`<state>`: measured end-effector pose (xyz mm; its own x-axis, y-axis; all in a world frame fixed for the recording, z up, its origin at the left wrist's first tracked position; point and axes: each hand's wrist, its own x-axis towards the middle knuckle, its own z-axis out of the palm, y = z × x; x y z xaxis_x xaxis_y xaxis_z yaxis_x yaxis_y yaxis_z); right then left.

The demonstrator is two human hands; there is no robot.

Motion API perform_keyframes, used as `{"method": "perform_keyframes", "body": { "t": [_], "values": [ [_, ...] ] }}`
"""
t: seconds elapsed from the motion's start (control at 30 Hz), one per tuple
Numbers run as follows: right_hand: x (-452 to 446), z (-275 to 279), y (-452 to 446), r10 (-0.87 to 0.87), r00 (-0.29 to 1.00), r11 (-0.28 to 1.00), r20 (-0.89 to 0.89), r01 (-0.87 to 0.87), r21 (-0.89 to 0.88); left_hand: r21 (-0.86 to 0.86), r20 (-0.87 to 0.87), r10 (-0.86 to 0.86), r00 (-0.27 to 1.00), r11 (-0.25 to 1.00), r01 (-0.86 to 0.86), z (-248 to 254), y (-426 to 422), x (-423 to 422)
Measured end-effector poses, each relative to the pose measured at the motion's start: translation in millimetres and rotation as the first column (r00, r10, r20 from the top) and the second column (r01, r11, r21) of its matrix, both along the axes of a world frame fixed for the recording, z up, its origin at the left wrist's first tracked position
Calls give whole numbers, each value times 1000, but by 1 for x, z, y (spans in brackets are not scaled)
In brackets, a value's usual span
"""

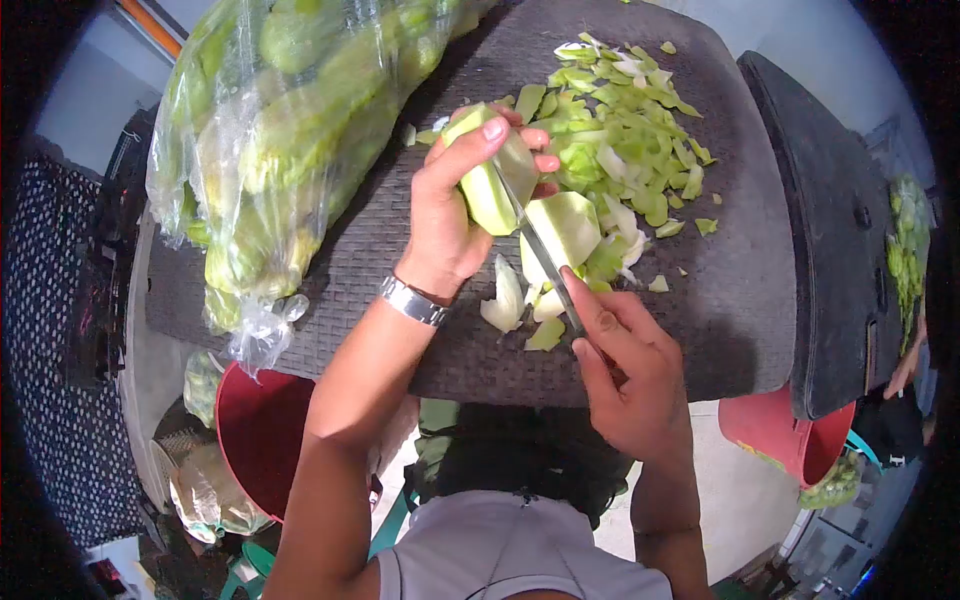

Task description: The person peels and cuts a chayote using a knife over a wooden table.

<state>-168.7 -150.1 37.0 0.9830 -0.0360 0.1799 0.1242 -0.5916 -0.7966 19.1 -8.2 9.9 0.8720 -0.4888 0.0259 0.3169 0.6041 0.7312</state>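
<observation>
My left hand, with a metal-band watch on its wrist, is closed around a peeled pale green chayote above the table. In my right hand is a knife, held by its handle end. Its blade slants up to the left and its tip end meets the chayote. Just right of the blade, another peeled chayote piece sits on the table, partly covered by the knife. Beyond it spreads a heap of green peelings. A few loose peels lie nearer to me.
A clear plastic bag of chayotes fills the left of the dark woven table. Below the table stand a red bin at left and a red bucket at right. A dark chair back adjoins the right edge.
</observation>
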Motion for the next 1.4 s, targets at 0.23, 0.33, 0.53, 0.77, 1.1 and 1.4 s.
{"method": "perform_keyframes", "body": {
  "t": [0.23,0.33,0.53,0.77,1.1,1.4],
  "values": [
    [-6,-7,14,-48,999,990,14,50,-131,80,24,206,978,975,-208,-15,-7,-6],
    [-5,-5,31,-113,994,974,8,112,-196,9,-11,251,968,968,-251,-14,-9,-4],
    [3,-9,35,-138,989,976,46,143,-161,-5,-74,169,983,985,-170,-11,-7,-2],
    [5,-5,7,-214,976,970,-28,216,108,-113,-311,12,950,992,-49,-10,-2,3],
    [15,1,-16,-149,987,984,-60,154,85,119,-181,41,983,993,-20,-1,-8,-2],
    [8,8,-20,-150,982,923,-116,181,339,27,-252,-99,963,994,109,-2,-4,0]
  ]
}}
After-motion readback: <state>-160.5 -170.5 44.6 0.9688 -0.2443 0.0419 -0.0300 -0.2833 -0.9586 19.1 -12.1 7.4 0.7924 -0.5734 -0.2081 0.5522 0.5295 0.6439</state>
